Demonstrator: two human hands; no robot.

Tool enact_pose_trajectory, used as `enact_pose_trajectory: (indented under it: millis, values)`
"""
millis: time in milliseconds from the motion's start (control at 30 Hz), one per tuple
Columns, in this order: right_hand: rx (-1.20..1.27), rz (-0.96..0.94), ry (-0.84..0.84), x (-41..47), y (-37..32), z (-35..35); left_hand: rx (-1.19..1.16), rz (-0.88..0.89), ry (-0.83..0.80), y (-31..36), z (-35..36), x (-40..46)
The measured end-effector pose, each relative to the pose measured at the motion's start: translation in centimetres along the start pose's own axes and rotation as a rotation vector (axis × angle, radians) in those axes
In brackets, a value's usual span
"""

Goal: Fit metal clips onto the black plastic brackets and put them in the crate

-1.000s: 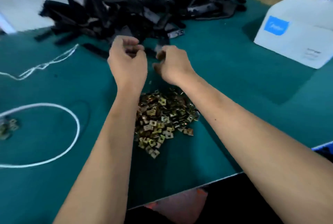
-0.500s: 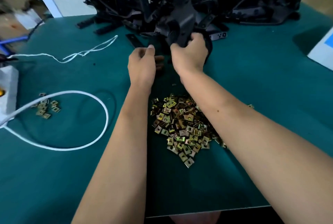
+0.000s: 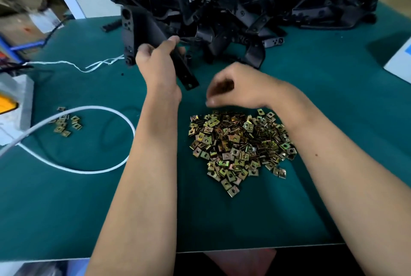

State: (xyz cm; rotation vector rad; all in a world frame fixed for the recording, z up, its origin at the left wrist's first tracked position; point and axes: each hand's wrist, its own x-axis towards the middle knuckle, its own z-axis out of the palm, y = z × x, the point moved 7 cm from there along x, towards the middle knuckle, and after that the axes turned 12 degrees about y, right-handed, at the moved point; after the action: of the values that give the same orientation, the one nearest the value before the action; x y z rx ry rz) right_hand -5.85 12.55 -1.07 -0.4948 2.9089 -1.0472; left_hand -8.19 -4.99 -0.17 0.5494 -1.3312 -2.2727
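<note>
The left hand [image 3: 159, 62] has its fingers and thumb curled round a black plastic bracket [image 3: 142, 37], a matt, angular moulding with round holes in its upper face and a long flat strap that runs down past the wrist to a tab with a single hole. It is held up off the green mat [image 3: 333, 120], which looks like a smooth, slightly rubbery sheet laid over the bench. Half a second ago that hand was empty and loosely closed near the heap, and it was the right hand that reached into the black parts; now the bracket is out and in the left. The right hand [image 3: 235, 89] has come back toward the body and hovers just above the far edge of the pile of metal clips [image 3: 240, 142], fingers bent downward and blurred, so I cannot tell whether it has pinched anything. The clips are small, squarish, folded plates with a centre hole and a yellowish, iridescent plated sheen, lying loose between the two forearms. Behind the hands the heap of brackets [image 3: 244, 13] sprawls along the back of the mat, glossy in places, all sharp fins and straps. To the left a white cable [image 3: 89, 138] loops on the mat beside a small scatter of clips [image 3: 65, 123], and thin white string [image 3: 73, 65] trails further back.
</note>
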Motion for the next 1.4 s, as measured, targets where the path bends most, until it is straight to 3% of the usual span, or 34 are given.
enact_pose_trajectory:
  millis: [67,133,267,333,600,767,900,1033,1200,1400]
  values:
    - [-0.100,-0.006,-0.120,-0.8,0.1,0.9,0.191,0.208,0.036,1.0,-0.4,0.0]
    - [-0.109,-0.020,-0.136,-1.1,0.0,1.1,0.474,0.419,-0.017,1.2,0.3,-0.8]
    - [-0.096,-0.049,-0.038,-1.5,0.4,0.3,0.993,0.601,-0.282,-1.2,2.4,-2.3]
    - [-0.049,-0.059,0.058,-1.7,1.1,-0.4,1.135,0.660,-0.363,-2.2,3.0,-2.7]
    - [0.367,0.066,0.317,-3.2,4.6,-1.9,1.125,0.674,-0.349,-3.9,2.9,-2.7]
    - [0.733,0.201,0.371,-3.6,5.9,-2.0,1.098,0.730,-0.341,-4.1,2.9,-2.9]
    - [0.877,0.258,0.390,-3.7,6.5,-2.1,1.063,0.731,-0.337,-4.1,2.9,-3.0]
    - [0.846,0.227,0.369,-3.6,6.3,-2.1,1.036,0.735,-0.274,-3.8,2.6,-2.8]
    - [0.591,0.152,0.285,-3.3,5.8,-1.7,1.004,0.711,-0.204,-3.5,2.2,-2.5]
    - [0.513,0.187,0.364,-3.1,6.4,-1.7,1.013,0.686,-0.246,-3.9,2.1,-2.6]
